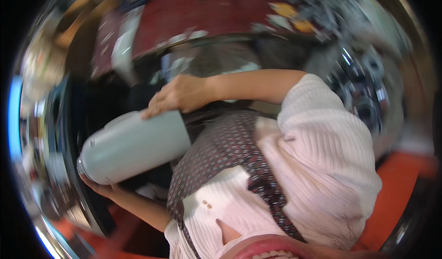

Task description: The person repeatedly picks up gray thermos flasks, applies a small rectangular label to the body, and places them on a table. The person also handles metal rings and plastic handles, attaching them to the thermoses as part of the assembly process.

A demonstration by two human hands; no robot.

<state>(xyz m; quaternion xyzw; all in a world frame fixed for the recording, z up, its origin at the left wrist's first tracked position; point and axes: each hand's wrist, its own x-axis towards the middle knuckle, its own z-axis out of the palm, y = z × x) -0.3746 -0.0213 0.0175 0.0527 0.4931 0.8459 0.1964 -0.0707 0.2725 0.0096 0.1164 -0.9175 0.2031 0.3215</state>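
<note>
In front of my body, toward the left, a large pale grey housing (pixel 138 144) lies tilted on its side between my hands. Its left end is rounded, with a small shiny fitting at the tip, and its right end looks cut straight. My right hand (pixel 178 94) reaches across from the right and grips the upper edge, fingers bent over it. Around the rounded left end, from below, curls my left hand (pixel 102 188); the housing hides most of its fingers. What kind of thing the housing is, I cannot tell.
A red tabletop (pixel 207 12) at the far side carries pale and yellow scraps. Glossy dark round parts (pixel 363 93) in clear plastic sit at the right. Orange surfaces (pixel 391 194) show near my right side. Dark-framed shelving (pixel 69 134) stands close at the left, blurred.
</note>
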